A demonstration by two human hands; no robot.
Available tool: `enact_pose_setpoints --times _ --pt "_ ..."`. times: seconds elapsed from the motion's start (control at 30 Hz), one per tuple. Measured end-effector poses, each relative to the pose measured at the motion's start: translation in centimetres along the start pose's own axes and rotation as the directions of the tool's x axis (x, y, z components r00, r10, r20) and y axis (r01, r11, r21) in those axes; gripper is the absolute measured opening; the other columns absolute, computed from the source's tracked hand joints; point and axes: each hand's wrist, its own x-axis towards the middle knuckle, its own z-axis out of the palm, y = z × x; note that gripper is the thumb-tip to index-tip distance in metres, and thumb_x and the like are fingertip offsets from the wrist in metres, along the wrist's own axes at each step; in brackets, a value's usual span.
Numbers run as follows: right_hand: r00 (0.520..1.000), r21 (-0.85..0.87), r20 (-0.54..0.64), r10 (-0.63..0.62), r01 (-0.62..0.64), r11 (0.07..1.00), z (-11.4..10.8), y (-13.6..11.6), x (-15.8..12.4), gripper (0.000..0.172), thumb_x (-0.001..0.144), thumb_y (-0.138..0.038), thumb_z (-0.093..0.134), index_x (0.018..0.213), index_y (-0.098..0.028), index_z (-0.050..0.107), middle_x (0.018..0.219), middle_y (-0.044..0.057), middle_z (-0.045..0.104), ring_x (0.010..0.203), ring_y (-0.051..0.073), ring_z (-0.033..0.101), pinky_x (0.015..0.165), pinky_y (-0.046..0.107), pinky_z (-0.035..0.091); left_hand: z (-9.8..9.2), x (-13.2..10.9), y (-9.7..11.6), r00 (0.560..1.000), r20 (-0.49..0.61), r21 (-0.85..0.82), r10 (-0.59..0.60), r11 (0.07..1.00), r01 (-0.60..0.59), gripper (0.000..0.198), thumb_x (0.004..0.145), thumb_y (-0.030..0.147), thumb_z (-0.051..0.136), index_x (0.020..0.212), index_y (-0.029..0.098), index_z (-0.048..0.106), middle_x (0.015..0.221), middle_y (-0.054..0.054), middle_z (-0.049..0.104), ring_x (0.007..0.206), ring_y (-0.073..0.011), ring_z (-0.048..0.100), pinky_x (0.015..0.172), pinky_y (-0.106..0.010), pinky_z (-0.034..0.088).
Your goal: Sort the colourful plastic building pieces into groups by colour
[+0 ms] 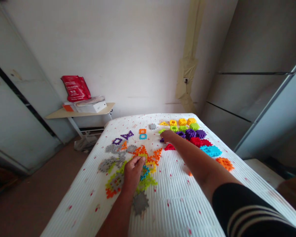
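Note:
My left hand [133,172] rests on a heap of loose interlocking plastic pieces [128,164] in grey, lime, orange and blue, its fingers curled and pinching a lime piece [142,155]. My right hand [168,135] is stretched far out, fingers curled down onto a small purple piece [162,140] beside a red triangle piece [170,147]. To the right of that hand lie sorted stacks: yellow [182,121], green [194,126], purple [191,133], red [199,142], cyan [211,150] and orange [225,163].
All of it lies on a bed with a white ribbed, red-dotted cover [177,197]. A small side table [76,113] at the back left carries a red bag [75,88] and white boxes. Wardrobe doors stand left and right.

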Motion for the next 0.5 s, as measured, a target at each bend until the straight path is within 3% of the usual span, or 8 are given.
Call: enact_pose_setpoints --times 0.17,0.3,0.4,0.5 --pt "1.000 -0.016 -0.026 -0.012 0.012 1.000 0.3 0.0 0.0 0.031 0.088 -0.032 0.055 0.114 -0.016 0.054 0.115 0.008 0.056 0.098 0.021 0.057 0.082 0.041 0.049 0.0 0.0 0.2 1.000 -0.019 -0.002 0.010 1.000 -0.010 0.031 0.073 0.043 0.056 0.061 0.015 0.057 0.045 0.007 0.040 0.043 -0.0083 0.036 0.045 -0.020 0.028" --pt "0.998 -0.012 -0.064 -0.004 0.003 1.000 -0.1 0.0 -0.2 0.037 0.070 -0.024 0.073 0.105 -0.018 0.063 0.106 0.010 0.064 0.096 0.026 0.061 0.075 0.037 0.050 -0.5 0.0 0.4 0.999 -0.028 -0.023 0.036 0.999 -0.036 0.030 0.075 0.042 0.054 0.060 0.016 0.055 0.046 0.007 0.039 0.045 -0.0082 0.036 0.046 -0.019 0.029" --pt "0.992 0.000 -0.122 -0.004 0.004 1.000 -1.1 -0.2 -0.2 0.040 0.062 -0.025 0.076 0.100 -0.019 0.066 0.101 0.012 0.067 0.094 0.031 0.062 0.071 0.037 0.050 -1.9 0.6 0.8 0.997 -0.052 -0.022 0.052 0.998 -0.054 0.031 0.076 0.043 0.054 0.062 0.015 0.058 0.048 0.006 0.043 0.047 -0.0088 0.040 0.046 -0.020 0.031" --pt "0.973 0.037 -0.231 -0.021 0.031 0.999 -2.5 -1.3 0.6 0.038 0.071 -0.025 0.068 0.108 -0.019 0.063 0.106 0.015 0.065 0.097 0.031 0.061 0.074 0.038 0.049 -4.5 2.9 1.4 0.986 -0.127 0.077 0.110 0.992 -0.100 0.030 0.075 0.044 0.055 0.070 0.015 0.064 0.052 0.004 0.052 0.051 -0.0109 0.048 0.049 -0.020 0.035"
